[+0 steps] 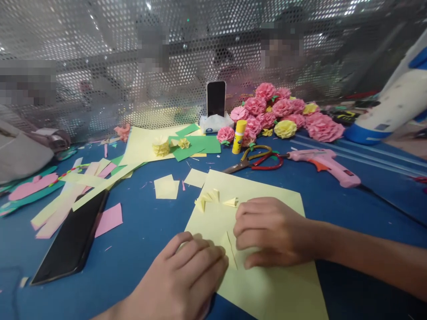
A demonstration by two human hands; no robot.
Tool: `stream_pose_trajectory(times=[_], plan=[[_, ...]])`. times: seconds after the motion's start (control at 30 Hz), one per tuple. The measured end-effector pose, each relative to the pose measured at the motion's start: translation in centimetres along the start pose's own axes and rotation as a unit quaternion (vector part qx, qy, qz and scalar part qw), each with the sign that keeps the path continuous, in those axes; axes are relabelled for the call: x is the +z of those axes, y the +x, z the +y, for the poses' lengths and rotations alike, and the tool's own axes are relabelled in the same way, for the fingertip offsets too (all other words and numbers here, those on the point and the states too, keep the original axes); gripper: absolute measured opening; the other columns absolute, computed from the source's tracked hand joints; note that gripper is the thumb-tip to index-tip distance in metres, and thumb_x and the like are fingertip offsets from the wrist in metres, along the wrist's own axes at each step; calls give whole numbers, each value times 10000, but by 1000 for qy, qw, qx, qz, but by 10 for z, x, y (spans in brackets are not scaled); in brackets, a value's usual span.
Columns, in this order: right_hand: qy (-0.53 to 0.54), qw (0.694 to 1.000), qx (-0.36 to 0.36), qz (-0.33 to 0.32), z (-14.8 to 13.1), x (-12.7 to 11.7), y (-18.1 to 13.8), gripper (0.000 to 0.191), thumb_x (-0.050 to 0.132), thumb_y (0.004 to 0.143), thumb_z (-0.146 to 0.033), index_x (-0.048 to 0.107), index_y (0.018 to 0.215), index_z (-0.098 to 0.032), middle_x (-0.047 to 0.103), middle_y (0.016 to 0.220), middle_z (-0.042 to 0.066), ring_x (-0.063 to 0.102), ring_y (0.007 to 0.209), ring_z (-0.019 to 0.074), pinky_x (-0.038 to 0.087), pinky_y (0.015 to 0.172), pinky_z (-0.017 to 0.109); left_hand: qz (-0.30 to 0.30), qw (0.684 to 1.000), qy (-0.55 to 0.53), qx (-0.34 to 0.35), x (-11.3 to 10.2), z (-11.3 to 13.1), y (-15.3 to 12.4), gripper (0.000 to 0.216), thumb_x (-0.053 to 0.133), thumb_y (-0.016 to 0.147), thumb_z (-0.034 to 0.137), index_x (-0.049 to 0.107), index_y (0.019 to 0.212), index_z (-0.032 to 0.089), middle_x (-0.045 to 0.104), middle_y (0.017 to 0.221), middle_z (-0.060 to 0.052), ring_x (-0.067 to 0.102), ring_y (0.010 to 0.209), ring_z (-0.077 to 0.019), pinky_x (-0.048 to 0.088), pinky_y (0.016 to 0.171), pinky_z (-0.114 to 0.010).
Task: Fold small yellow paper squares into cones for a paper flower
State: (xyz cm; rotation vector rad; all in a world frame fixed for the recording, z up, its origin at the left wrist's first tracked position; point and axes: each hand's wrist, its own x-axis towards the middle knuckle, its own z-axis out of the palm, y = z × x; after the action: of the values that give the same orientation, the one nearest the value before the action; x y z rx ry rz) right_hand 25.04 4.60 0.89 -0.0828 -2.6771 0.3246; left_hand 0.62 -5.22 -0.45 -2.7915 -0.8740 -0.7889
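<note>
Left hand (198,266): Your fingers are curled down, tips right by the small folded paper (230,251). They may be there to stop it sliding, but I can't tell if they pinch it.
Right hand (271,233): It is half curled on the other side of that paper. I see nothing in it, but the inside is hidden, so I can't tell for sure.
Small folded paper: It lies between your two hands, where both can get to it.
Big yellow sheet (270,293): It lies flat under the small folded paper, on the blue tabletop (133,249), maybe as a clean mat.
Little folded bits (210,195): They sit near the sheet's far end, maybe so they don't get squashed.
Scissors (238,166) and glue stick (238,138): They are past the sheet, out of your way but likely easy to grab.
Pink glue gun (327,162): It lies to the right, off your paper, its cord running away.
Phone (216,98): It stands up at the tissue pack (216,124), which seems to prop it.
Paper flowers (283,107): They are heaped at the back, probably safe from bumps.
</note>
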Motion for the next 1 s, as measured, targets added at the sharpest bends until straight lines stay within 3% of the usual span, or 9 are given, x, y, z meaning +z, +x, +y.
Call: stream_pose_trajectory(times=[0.13, 0.2, 0.33, 0.53, 0.73, 0.83, 1.0], plan=[[42, 992, 120, 19, -6, 6, 2, 196, 508, 1032, -339, 616, 997, -179, 658, 931, 35, 526, 848, 175, 389, 795, 313, 4, 1000, 27, -2, -2, 2, 2, 315, 390, 1045, 168, 681, 1160, 135, 743, 1081, -31, 644, 985, -174, 379, 977, -321], [67, 981, 182, 7, -12, 9, 4, 257, 518, 1021, -427, 612, 1031, -188, 637, 983, 42, 521, 885, 187, 380, 788, 310, 3, 999, 39, -12, -1, 2, 2, 328, 379, 1045, 173, 694, 1139, 166, 740, 1071, -32, 644, 970, -176, 383, 967, -326], [126, 967, 222, -1, -19, 15, 8, 330, 480, 1026, -485, 592, 929, -190, 599, 941, 24, 521, 852, 171, 376, 833, 310, 2, 997, 67, -33, 0, 1, 1, 338, 379, 1039, 198, 705, 1124, 224, 731, 1059, -37, 635, 951, -194, 373, 963, -352], [135, 970, 204, 12, -18, 19, 9, 133, 559, 1018, -296, 601, 953, -187, 621, 901, -3, 549, 818, 134, 378, 804, 271, 3, 998, 56, -32, 2, -1, -3, 354, 363, 1040, 184, 701, 1138, 224, 731, 1052, -30, 626, 933, -187, 359, 970, -368], [17, 991, 130, 19, -20, 13, 7, 252, 430, 1056, -174, 632, 905, -172, 635, 848, 15, 524, 763, 141, 383, 743, 280, 64, 996, 8, -67, 4, -1, -7, 330, 381, 1057, 174, 710, 1087, 174, 733, 1039, -22, 620, 941, -179, 383, 950, -374], [-63, 995, 76, 15, -21, 10, 7, 296, 390, 1049, -115, 662, 944, -163, 666, 890, 32, 529, 788, 155, 394, 728, 294, -1, 999, 14, -49, 1, -4, -8, 297, 415, 1056, 193, 702, 1131, 170, 726, 1124, -15, 622, 985, -180, 386, 957, -370], [-144, 990, 9, 5, -21, 6, 8, 249, 433, 1030, -120, 674, 973, -147, 687, 872, 29, 569, 808, 169, 413, 696, 318, 2, 999, 22, -48, -1, -7, -7, 297, 422, 1057, 202, 716, 1098, 190, 739, 1108, 4, 632, 976, -170, 393, 958, -356]])
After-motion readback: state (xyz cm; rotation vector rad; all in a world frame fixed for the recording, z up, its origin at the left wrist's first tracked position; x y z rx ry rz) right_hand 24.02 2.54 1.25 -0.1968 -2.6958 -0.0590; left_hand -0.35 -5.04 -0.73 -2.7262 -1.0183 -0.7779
